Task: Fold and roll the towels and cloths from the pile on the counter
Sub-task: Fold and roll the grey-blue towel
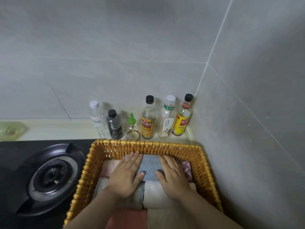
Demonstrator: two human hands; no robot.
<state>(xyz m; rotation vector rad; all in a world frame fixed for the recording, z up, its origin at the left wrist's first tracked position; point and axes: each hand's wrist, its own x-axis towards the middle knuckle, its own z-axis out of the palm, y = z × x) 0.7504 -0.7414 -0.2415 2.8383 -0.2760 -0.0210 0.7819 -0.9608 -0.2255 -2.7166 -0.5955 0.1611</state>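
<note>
A yellow wicker basket [205, 164] stands on the counter and holds several rolled and folded towels. A blue-grey towel [150, 164] lies at the back middle of the basket. My left hand [127, 176] and my right hand [172, 176] press flat on it, fingers straight, one on each side. A pink towel [109, 166] sits to the left, a dark pink patterned cloth [187, 167] to the right. Cream rolls [156, 194] lie nearer me, with an orange-red towel [130, 219] at the front.
Several bottles stand behind the basket against the tiled wall, among them a soy sauce bottle [148, 119] and a black bottle [114, 126]. A black gas burner [52, 177] lies to the left. The corner wall [247, 129] closes the right side.
</note>
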